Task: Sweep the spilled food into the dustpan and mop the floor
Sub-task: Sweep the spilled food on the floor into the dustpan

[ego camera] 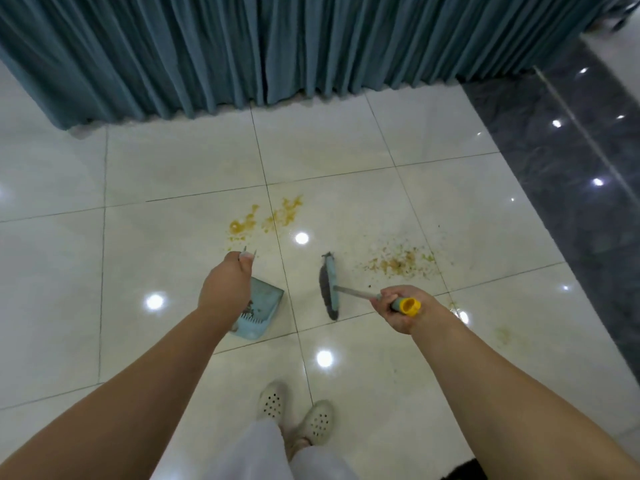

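Observation:
My left hand (227,284) grips the thin metal handle of a light blue dustpan (261,311), which sits below it on the white tile floor. My right hand (398,306) grips the yellow-capped handle of a broom; its blue head with dark bristles (329,287) is on the floor between my hands. Orange-yellow spilled food (263,218) lies just beyond the dustpan. A second scatter of brown and green crumbs (398,263) lies to the right of the broom head. A faint yellowish stain (504,336) marks the tile near my right forearm.
A teal pleated curtain (242,50) hangs to the floor across the back. A dark grey marble strip (571,168) borders the white tiles on the right. My feet in white perforated clogs (294,410) stand behind the tools.

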### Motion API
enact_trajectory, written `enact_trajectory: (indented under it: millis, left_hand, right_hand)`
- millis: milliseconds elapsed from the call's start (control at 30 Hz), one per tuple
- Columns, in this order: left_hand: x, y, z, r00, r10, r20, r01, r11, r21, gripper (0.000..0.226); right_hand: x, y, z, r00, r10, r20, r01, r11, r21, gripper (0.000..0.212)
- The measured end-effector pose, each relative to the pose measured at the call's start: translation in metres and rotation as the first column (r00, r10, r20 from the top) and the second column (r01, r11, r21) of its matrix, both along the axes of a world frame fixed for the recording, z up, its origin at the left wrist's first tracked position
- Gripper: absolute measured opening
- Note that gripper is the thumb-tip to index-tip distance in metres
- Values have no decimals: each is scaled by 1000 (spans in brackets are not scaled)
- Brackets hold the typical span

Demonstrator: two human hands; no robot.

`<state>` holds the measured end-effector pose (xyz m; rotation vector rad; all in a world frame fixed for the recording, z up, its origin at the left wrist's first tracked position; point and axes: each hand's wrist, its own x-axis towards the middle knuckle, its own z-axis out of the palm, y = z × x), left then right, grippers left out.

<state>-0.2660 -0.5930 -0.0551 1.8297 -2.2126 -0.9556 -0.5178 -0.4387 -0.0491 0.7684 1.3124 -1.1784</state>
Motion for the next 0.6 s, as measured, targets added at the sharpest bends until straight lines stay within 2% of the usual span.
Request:
enact_trajectory:
  millis: [167, 300, 433, 600]
  left_hand:
    - [-13, 4, -1, 998, -65, -22, 66, 998, 5, 50]
    - [-18, 6, -1, 997, -77, -25, 78, 996, 36, 48]
    - [-22, 4, -1, 997, -77, -28, 78, 996, 46, 48]
    - [-38, 4, 2, 997, -63, -33, 66, 995, 80, 45]
  right_hand:
    - [-15, 14, -2, 998, 15, -57, -14, 1000, 21, 20]
    - [-5, 15, 3, 996, 66, -61, -64, 998, 21, 12]
    - [10, 15, 11, 999, 50, -17, -50, 999, -7, 11]
    - [24, 25, 11, 994, -32, 108, 33, 999, -12, 7]
